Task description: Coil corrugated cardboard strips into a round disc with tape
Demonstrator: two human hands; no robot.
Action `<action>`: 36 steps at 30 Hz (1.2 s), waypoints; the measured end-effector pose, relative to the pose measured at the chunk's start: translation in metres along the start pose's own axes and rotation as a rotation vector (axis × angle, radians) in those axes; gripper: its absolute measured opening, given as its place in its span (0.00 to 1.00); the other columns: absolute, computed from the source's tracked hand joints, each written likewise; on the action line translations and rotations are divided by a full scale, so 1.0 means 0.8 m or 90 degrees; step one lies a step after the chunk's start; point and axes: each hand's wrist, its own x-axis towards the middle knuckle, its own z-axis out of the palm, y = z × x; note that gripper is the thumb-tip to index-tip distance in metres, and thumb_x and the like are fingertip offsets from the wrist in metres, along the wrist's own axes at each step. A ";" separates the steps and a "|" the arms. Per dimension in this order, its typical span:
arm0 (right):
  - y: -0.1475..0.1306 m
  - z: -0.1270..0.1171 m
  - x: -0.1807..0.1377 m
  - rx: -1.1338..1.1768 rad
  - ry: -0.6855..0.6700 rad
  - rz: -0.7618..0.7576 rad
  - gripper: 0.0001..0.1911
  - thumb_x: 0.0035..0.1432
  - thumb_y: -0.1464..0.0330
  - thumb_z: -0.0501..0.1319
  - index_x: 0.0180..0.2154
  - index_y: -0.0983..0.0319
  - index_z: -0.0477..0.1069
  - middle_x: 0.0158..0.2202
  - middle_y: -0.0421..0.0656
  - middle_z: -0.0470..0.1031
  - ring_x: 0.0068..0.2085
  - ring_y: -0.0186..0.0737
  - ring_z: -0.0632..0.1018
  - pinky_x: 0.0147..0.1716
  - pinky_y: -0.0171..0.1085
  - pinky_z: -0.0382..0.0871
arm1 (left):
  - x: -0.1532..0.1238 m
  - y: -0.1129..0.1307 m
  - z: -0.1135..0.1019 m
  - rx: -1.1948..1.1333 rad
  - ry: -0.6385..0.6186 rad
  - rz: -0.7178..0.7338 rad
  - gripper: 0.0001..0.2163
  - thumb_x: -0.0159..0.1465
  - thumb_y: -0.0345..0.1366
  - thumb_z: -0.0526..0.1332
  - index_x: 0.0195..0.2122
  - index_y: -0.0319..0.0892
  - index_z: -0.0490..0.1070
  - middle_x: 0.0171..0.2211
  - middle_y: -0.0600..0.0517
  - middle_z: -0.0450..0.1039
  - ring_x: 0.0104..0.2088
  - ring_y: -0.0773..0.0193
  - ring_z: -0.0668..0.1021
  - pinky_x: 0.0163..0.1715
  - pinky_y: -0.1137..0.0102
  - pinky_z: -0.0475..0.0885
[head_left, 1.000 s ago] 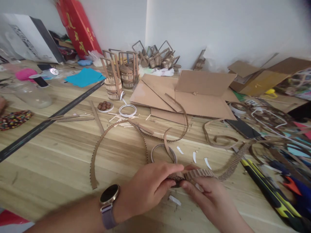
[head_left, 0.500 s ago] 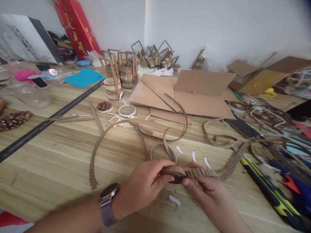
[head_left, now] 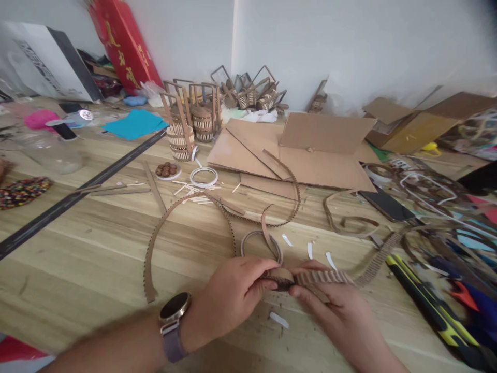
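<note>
Between my hands, over the near part of the table, is a small tight coil of corrugated cardboard. My left hand, with a watch at its wrist, pinches the coil between thumb and fingers. The fingers of my right hand close on the corrugated cardboard strip where it meets the coil. From there the strip's ridged tail runs off to the right across the table. Just behind the coil lies a cardboard ring, and a loose curved strip arcs to the left.
Flat cardboard sheets lie beyond my hands. Small stick baskets stand at the back left, near a tape roll and loose sticks. A yellow-black utility knife lies at right, by a phone and tangled strips.
The coil has turned and tilted slightly in my fingers. My right hand has shifted a little to the left, close against it.
</note>
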 end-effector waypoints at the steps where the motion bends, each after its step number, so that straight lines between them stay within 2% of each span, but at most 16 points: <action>1: 0.001 0.001 0.000 -0.011 0.002 -0.023 0.14 0.62 0.59 0.61 0.30 0.56 0.82 0.29 0.43 0.82 0.31 0.42 0.82 0.31 0.34 0.78 | 0.000 0.000 0.000 0.010 -0.001 0.004 0.10 0.68 0.30 0.59 0.50 0.43 0.72 0.43 0.50 0.80 0.42 0.59 0.80 0.42 0.70 0.71; 5: 0.004 0.005 0.001 -0.038 -0.006 -0.077 0.17 0.64 0.58 0.58 0.29 0.58 0.80 0.29 0.43 0.81 0.31 0.39 0.82 0.29 0.32 0.77 | 0.002 0.000 -0.001 0.038 -0.011 0.031 0.11 0.68 0.29 0.59 0.50 0.42 0.71 0.43 0.49 0.79 0.43 0.59 0.79 0.43 0.70 0.71; 10: -0.001 0.004 0.004 -0.041 -0.004 -0.100 0.21 0.66 0.57 0.56 0.26 0.59 0.77 0.27 0.42 0.80 0.30 0.37 0.81 0.29 0.30 0.76 | -0.001 0.001 -0.001 0.039 -0.001 0.061 0.11 0.68 0.28 0.59 0.51 0.41 0.71 0.43 0.49 0.79 0.43 0.59 0.79 0.44 0.70 0.72; 17: -0.008 0.001 0.005 -0.042 0.005 -0.080 0.20 0.66 0.57 0.55 0.27 0.60 0.76 0.26 0.42 0.78 0.27 0.36 0.80 0.26 0.29 0.75 | -0.004 -0.001 0.002 0.021 0.035 0.075 0.12 0.70 0.31 0.57 0.54 0.42 0.69 0.45 0.49 0.79 0.45 0.60 0.79 0.45 0.70 0.72; 23: -0.009 0.001 0.005 -0.042 0.043 -0.048 0.22 0.64 0.54 0.56 0.26 0.59 0.78 0.24 0.41 0.79 0.24 0.37 0.79 0.23 0.30 0.74 | -0.008 -0.003 0.004 0.007 0.087 0.090 0.16 0.72 0.36 0.54 0.60 0.43 0.63 0.49 0.49 0.77 0.46 0.62 0.79 0.48 0.70 0.72; 29: 0.000 0.001 0.003 -0.009 0.040 -0.030 0.21 0.63 0.53 0.58 0.28 0.58 0.81 0.27 0.43 0.82 0.28 0.40 0.82 0.28 0.33 0.77 | -0.005 -0.003 0.003 0.017 0.090 0.061 0.10 0.72 0.34 0.54 0.52 0.43 0.69 0.43 0.50 0.80 0.42 0.61 0.80 0.42 0.71 0.73; 32: 0.005 -0.001 0.002 -0.004 0.043 -0.035 0.17 0.62 0.55 0.60 0.32 0.57 0.82 0.31 0.44 0.83 0.31 0.41 0.83 0.31 0.33 0.78 | -0.003 -0.003 0.001 0.014 0.079 0.064 0.10 0.71 0.33 0.54 0.51 0.42 0.70 0.43 0.50 0.79 0.42 0.61 0.80 0.42 0.71 0.73; 36: 0.005 -0.001 0.003 -0.023 0.043 -0.068 0.15 0.63 0.57 0.60 0.32 0.58 0.81 0.30 0.43 0.83 0.31 0.39 0.83 0.30 0.31 0.78 | -0.002 -0.002 0.000 0.032 0.071 0.078 0.10 0.71 0.32 0.54 0.52 0.42 0.69 0.44 0.49 0.79 0.43 0.60 0.80 0.43 0.70 0.73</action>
